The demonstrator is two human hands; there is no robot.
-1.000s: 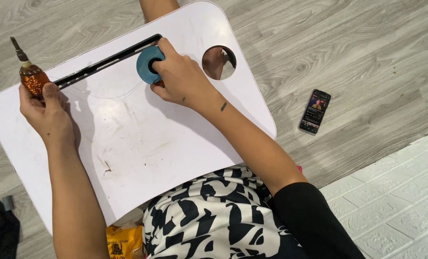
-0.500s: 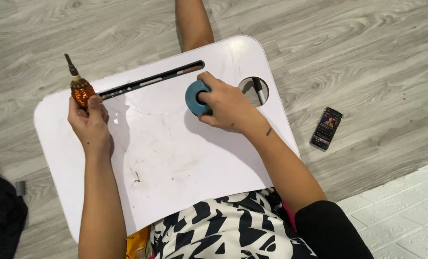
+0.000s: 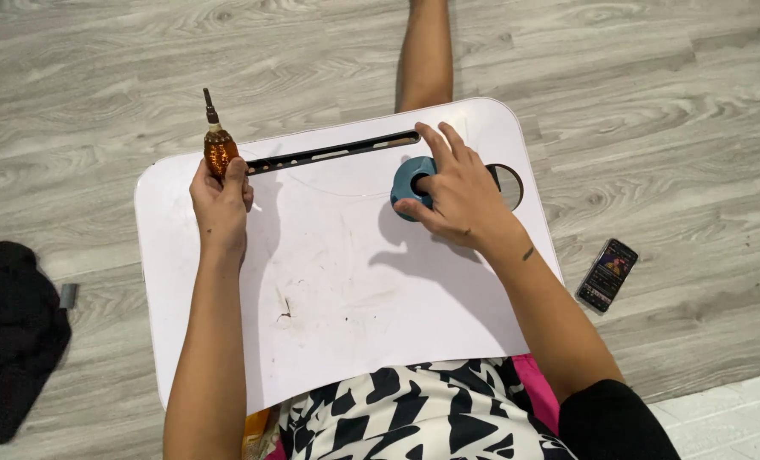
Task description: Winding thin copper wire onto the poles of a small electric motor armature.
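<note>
Amber-handled screwdriver [image 3: 217, 145] in our left hand [image 3: 221, 200], blue tape roll [image 3: 412, 186] under our right hand [image 3: 454, 198], both over a white lap tray [image 3: 337, 290].

We grip the screwdriver's handle in a closed left fist at the tray's far left corner, beside the end of the black slot [image 3: 333, 152]; its long axis runs nearly straight away from us, with the dark metal tip pointing out over the grey wood floor [image 3: 141, 68], leaning a touch left. Our right hand is clamped on the roll, a finger poked into its core and the thumb on its rim, so it lies flat near the tray's round hole [image 3: 509, 183] and seems unlikely to roll. A phone [image 3: 607, 274] lies on the floor to the right, a black cloth [image 3: 9, 336] to the left.
</note>
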